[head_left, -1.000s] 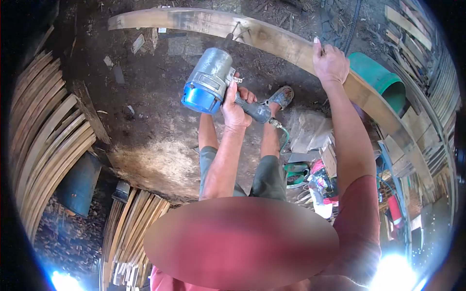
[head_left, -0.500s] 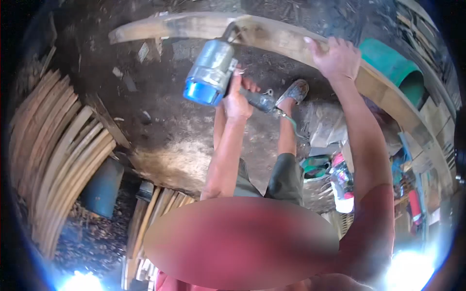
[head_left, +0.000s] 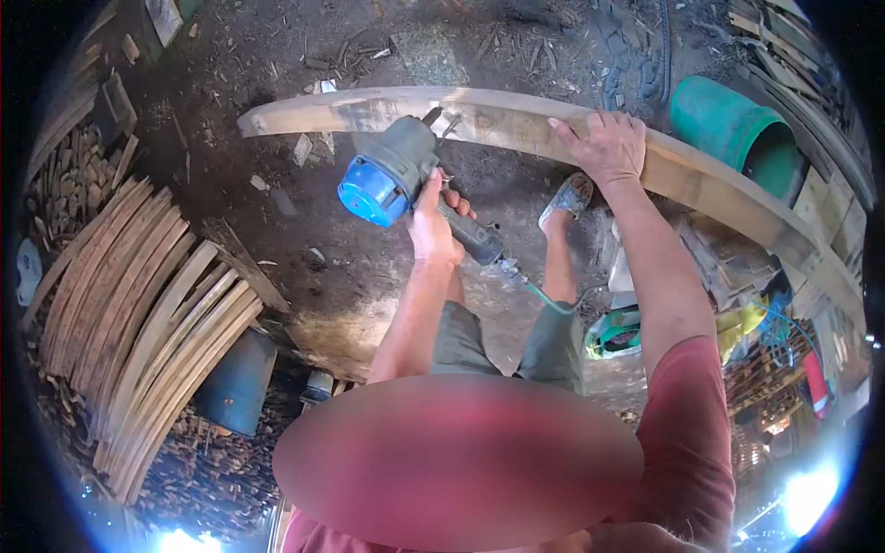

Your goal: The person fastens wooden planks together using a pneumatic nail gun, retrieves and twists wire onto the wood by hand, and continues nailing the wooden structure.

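Note:
My left hand (head_left: 437,221) is wrapped around the handle of a nail gun (head_left: 406,152) with a grey body and blue cap. The tool's dark nose overlaps the near edge of a long curved wooden beam (head_left: 525,123); whether it touches cannot be made out. From the handle's end a thin green air hose (head_left: 542,295) runs down toward my legs. Palm down, my right hand (head_left: 608,147) lies across the beam to the right of the nail gun, its thumb spread to the left and fingers over the top.
Stacked curved wooden pieces (head_left: 138,332) stand at left beside a blue barrel (head_left: 236,382). A green barrel (head_left: 728,129) lies behind the beam at right. My sandalled foot (head_left: 568,198) is on the dirt floor just below the beam. Wood scraps litter the ground.
The view has tilted, so the beam appears lower and more ground shows beyond it. My right hand sits slightly farther left along the beam. The nail gun stays in my left hand near the beam.

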Demonstrator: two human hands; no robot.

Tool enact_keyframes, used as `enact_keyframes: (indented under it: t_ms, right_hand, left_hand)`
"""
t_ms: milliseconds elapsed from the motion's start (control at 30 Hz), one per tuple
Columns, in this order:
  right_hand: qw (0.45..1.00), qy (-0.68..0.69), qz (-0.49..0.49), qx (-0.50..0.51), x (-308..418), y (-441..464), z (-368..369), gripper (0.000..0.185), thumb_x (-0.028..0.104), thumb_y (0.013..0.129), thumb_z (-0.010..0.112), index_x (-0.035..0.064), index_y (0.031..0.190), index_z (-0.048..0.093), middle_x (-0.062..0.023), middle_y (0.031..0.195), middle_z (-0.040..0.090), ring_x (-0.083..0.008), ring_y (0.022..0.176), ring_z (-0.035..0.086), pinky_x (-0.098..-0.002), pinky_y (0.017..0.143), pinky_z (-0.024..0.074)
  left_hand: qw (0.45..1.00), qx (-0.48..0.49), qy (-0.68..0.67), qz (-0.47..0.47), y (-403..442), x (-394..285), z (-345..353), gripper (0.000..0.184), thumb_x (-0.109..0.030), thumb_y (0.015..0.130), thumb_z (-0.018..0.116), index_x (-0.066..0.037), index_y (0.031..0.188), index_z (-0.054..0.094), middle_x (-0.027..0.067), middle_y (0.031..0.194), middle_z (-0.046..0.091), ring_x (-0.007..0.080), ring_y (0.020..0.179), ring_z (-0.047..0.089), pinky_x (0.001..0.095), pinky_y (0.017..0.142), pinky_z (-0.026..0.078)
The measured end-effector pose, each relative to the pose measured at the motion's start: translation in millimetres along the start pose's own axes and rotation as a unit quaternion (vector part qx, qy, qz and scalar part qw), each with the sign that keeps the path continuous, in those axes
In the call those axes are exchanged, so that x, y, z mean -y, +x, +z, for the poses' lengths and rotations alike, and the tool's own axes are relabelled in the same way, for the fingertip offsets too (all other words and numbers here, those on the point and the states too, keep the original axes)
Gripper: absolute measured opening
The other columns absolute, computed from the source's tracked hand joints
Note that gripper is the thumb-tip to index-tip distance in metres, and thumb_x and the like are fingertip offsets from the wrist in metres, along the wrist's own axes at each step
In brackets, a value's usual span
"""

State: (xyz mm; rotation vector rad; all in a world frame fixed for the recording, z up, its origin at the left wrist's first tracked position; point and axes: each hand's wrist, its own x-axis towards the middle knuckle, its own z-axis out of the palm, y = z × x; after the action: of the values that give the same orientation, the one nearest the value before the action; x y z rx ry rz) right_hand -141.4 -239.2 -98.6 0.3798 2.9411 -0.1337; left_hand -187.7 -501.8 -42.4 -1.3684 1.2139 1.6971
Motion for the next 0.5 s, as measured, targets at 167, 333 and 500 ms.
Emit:
enact_keyframes:
  t_ms: [167, 333, 500]
  right_hand:
    - [1.000, -0.005, 0.016, 0.025, 2.1, -1.6, 1.2, 0.064, 0.070, 0.083, 0.058, 0.0084, 0.071, 0.071, -0.0093, 0.080, 0.071, -0.0263, 0.081, 0.066, -0.0404, 0.078, 0.0433]
    - [0.999, -0.008, 0.023, 0.039, 5.5, -2.2, 0.3, 0.064, 0.070, 0.082, 0.058, 0.0086, 0.072, 0.071, -0.0095, 0.080, 0.071, -0.0260, 0.083, 0.066, -0.0404, 0.080, 0.0433]
    - [0.998, -0.034, 0.031, 0.043, -1.8, -1.5, 0.3, 0.066, 0.072, 0.083, 0.055, 0.0089, 0.076, 0.073, -0.0096, 0.086, 0.072, -0.0264, 0.086, 0.066, -0.0418, 0.086, 0.0421]
  left_hand:
    - [0.998, 0.054, -0.021, 0.024, -14.1, 3.0, -26.3, 0.028, -0.036, 0.095, 0.062, -0.012, 0.110, 0.060, -0.0015, 0.068, 0.044, 0.0160, 0.060, 0.047, 0.0376, 0.061, 0.044]
    - [0.998, 0.048, -0.028, 0.002, -13.7, -1.9, -31.2, 0.026, -0.034, 0.095, 0.061, -0.011, 0.107, 0.058, -0.0005, 0.067, 0.043, 0.0167, 0.059, 0.046, 0.0394, 0.060, 0.043]
    - [0.993, -0.045, -0.064, 0.091, -28.2, -30.3, -38.4, 0.022, -0.027, 0.091, 0.064, -0.012, 0.105, 0.057, -0.0013, 0.067, 0.038, 0.0153, 0.061, 0.043, 0.0377, 0.062, 0.043]
